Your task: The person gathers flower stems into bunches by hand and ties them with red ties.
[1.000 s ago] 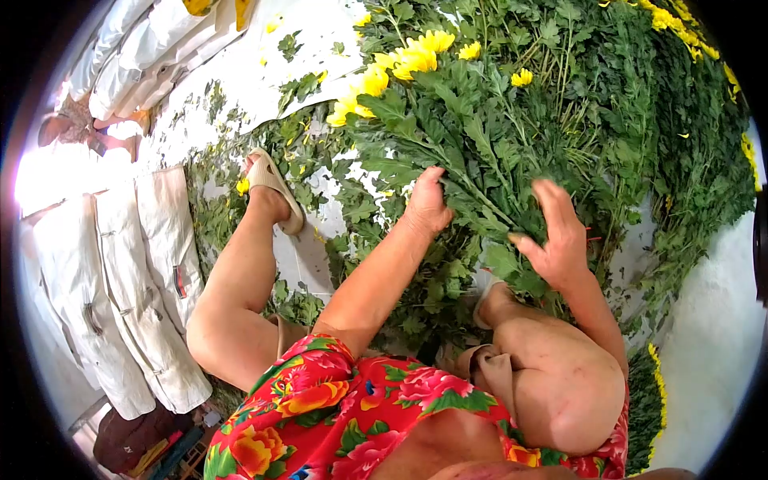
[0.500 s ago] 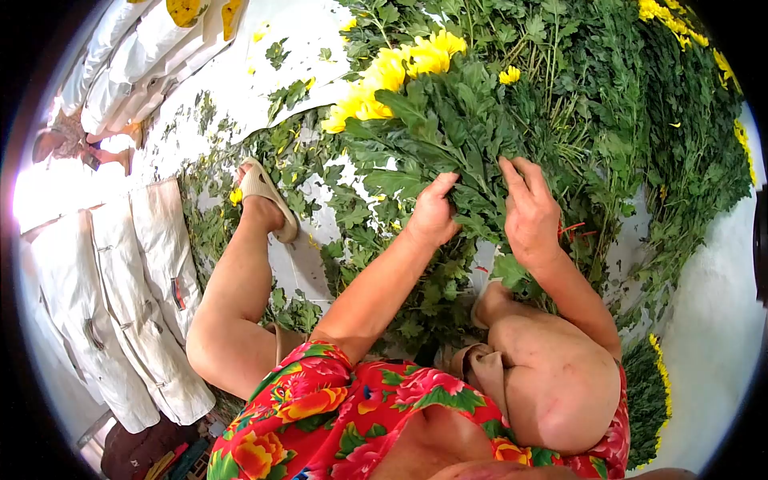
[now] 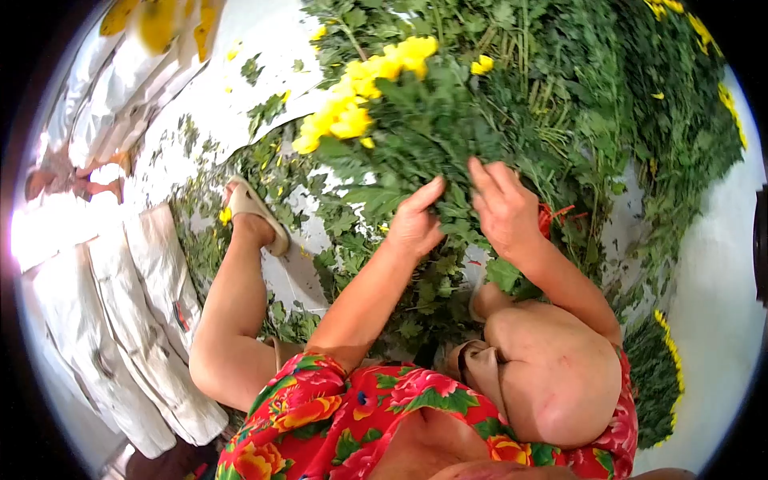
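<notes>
We are steadying the flower bunch over the floor, blooms facing away, seemingly sparing petals. Our left hand is cupping it, fingers half-curled; our right hand is touching its side, fingers partly open.

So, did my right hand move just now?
Yes, to the left. The right hand has come closer to the sandal on your left foot, and its fingers are nearer your left hand too.

Left grip holding yellow-flowered bunch, right grip against it.
</notes>
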`<state>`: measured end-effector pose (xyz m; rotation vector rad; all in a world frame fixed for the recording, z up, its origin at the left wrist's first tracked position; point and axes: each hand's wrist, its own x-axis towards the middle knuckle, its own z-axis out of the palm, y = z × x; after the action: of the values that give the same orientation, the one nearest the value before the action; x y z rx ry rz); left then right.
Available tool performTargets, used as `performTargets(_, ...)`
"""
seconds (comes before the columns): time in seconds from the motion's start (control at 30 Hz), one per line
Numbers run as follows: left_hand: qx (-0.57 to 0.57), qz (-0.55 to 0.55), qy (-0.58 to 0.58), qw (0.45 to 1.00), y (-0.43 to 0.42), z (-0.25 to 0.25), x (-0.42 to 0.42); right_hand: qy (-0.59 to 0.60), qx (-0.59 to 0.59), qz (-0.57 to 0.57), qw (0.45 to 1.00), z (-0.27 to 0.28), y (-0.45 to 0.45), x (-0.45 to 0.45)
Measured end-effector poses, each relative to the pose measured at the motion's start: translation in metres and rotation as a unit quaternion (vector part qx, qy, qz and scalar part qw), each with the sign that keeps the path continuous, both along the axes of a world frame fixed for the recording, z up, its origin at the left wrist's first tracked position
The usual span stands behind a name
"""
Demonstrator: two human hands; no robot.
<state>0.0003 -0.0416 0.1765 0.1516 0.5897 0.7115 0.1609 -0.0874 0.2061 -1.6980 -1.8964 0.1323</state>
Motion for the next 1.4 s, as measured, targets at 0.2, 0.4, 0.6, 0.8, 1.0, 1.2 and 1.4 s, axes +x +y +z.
performTargets(0.2,0.003,-0.018,0.087,0.996,-0.007,-0.022,-0.016,-0.068,-0.055,0.108,0.990,-0.002,0.002,-0.008)
performTargets(0.4,-0.011,-0.002,0.204,0.979,0.000,-0.044,0.000,-0.005,-0.128,0.153,0.980,-0.027,-0.001,-0.008)
performTargets(0.6,-0.119,0.033,0.139,0.983,0.013,-0.046,-0.018,-0.130,-0.063,-0.237,0.961,-0.101,0.034,0.115)
performTargets(0.8,-0.064,0.028,0.200,0.977,0.013,-0.048,-0.021,-0.018,-0.211,-0.216,0.953,-0.148,0.026,0.146)
performTargets(1.0,-0.088,0.034,0.171,0.981,0.014,-0.051,-0.021,0.170,-0.333,-0.223,0.900,-0.135,0.059,0.147)
performTargets(1.2,-0.091,0.037,0.132,0.986,0.015,-0.057,-0.030,0.284,-0.334,-0.164,0.884,-0.126,0.070,0.143)
performTargets(1.4,-0.104,0.019,0.167,0.980,0.013,-0.053,-0.030,0.178,-0.106,-0.156,0.966,-0.112,0.104,0.102)
